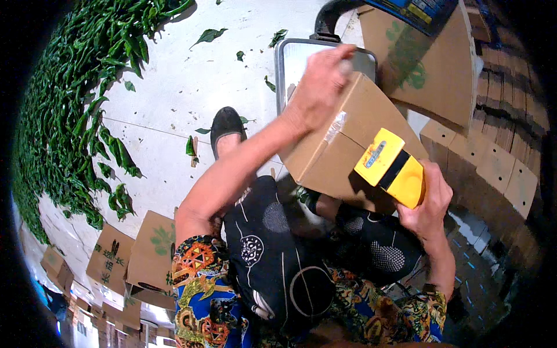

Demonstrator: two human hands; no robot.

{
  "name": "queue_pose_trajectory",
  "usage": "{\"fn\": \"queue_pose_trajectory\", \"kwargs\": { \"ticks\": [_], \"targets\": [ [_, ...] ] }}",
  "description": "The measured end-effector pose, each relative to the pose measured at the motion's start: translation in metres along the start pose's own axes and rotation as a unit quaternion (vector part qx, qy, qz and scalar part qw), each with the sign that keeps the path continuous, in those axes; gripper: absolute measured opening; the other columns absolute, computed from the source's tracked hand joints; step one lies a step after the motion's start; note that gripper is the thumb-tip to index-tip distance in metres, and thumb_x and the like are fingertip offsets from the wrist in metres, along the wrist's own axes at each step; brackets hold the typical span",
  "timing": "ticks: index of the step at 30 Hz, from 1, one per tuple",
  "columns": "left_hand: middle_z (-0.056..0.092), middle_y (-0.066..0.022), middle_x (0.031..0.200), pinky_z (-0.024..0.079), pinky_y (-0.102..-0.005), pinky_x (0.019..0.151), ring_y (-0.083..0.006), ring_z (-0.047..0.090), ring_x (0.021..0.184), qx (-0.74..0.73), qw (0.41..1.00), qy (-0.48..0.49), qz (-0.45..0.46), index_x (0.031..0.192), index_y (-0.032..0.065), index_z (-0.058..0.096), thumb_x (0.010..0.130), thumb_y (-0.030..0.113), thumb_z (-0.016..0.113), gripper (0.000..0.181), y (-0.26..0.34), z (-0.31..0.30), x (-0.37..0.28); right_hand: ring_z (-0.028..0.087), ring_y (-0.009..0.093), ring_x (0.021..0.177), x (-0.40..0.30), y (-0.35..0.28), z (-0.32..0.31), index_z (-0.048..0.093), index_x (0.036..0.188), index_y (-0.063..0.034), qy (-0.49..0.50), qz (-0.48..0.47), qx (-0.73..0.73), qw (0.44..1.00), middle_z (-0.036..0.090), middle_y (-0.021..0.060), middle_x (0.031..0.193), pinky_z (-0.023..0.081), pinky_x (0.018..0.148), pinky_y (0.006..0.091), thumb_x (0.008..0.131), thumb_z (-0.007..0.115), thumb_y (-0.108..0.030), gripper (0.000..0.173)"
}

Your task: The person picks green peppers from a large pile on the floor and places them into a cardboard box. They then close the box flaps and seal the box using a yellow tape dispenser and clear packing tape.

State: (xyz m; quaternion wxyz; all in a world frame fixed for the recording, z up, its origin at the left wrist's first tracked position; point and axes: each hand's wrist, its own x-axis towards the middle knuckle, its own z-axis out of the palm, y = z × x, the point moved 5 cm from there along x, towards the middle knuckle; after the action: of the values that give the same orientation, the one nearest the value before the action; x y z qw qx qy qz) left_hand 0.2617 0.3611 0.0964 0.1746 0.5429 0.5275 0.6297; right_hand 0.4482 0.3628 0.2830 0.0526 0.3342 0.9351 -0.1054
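Note:
A cardboard carton (378,108) is in front of me, a strip of shiny clear tape (335,127) over its left edge. My right hand (426,204) grips a yellow hand-held tape dispenser (389,167) with a black band, held over the carton's near side. At the carton's far left corner is my left hand (320,85), blurred, with its fingers curled; whether it touches the cardboard or holds anything is unclear. Behind the carton shows the metal platform of a scale (296,54), partly covered by the carton and my left hand.
Green peppers (87,87) lie heaped on the pale floor at left, with loose leaves (209,36) nearby. The scale's dark post (327,21) rises at the top. A carton (422,56) stands at right beside stacked cardboard (500,108); more printed cartons (150,248) are at lower left.

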Motion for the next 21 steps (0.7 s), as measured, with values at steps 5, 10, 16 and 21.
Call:
{"fn": "queue_pose_trajectory", "kwargs": {
  "ticks": [5, 10, 16, 21],
  "targets": [
    [0.061, -0.0243, 0.109, 0.041, -0.0416, 0.096, -0.0383, 0.056, 0.103, -0.122, 0.926, -0.018, -0.356, 0.109, -0.0037, 0.057, 0.104, 0.039, 0.031, 0.051, -0.087, 0.016, -0.054, 0.063, 0.036, 0.074, 0.001, -0.005, -0.004, 0.056, 0.106, -0.0003, 0.037, -0.021, 0.013, 0.999, 0.060, 0.0176, 0.085, 0.052, 0.064, 0.0415, 0.062, 0.080, -0.016, 0.053],
    [0.062, -0.0231, 0.111, 0.042, -0.0403, 0.095, -0.0365, 0.057, 0.105, -0.145, 0.941, 0.004, -0.307, 0.117, -0.0026, 0.059, 0.105, 0.041, 0.031, 0.053, -0.008, 0.002, -0.014, 0.063, 0.036, 0.073, -0.006, 0.004, 0.000, 0.056, 0.105, -0.0006, 0.055, -0.006, 0.036, 0.998, 0.059, 0.0163, 0.083, 0.053, 0.065, 0.0421, 0.058, 0.078, -0.014, 0.053],
    [0.060, -0.0209, 0.115, 0.043, -0.0443, 0.095, -0.0391, 0.054, 0.107, 0.079, 0.991, -0.025, -0.103, 0.123, 0.0007, 0.055, 0.098, 0.024, 0.054, 0.034, 0.071, 0.004, 0.033, 0.064, 0.038, 0.081, -0.010, 0.009, 0.000, 0.055, 0.110, -0.0018, 0.039, -0.047, 0.065, 0.996, 0.060, 0.0180, 0.092, 0.054, 0.070, 0.0426, 0.057, 0.078, -0.013, 0.058],
    [0.066, -0.0230, 0.106, 0.052, -0.0393, 0.084, -0.0335, 0.066, 0.095, 0.151, 0.973, -0.069, -0.160, 0.124, -0.0008, 0.055, 0.101, 0.024, 0.051, 0.034, 0.063, 0.009, 0.036, 0.065, 0.033, 0.080, -0.002, 0.005, -0.002, 0.050, 0.106, -0.0051, 0.040, -0.057, 0.045, 0.997, 0.057, 0.0136, 0.089, 0.055, 0.065, 0.0429, 0.058, 0.080, -0.011, 0.057]
  ]
}}
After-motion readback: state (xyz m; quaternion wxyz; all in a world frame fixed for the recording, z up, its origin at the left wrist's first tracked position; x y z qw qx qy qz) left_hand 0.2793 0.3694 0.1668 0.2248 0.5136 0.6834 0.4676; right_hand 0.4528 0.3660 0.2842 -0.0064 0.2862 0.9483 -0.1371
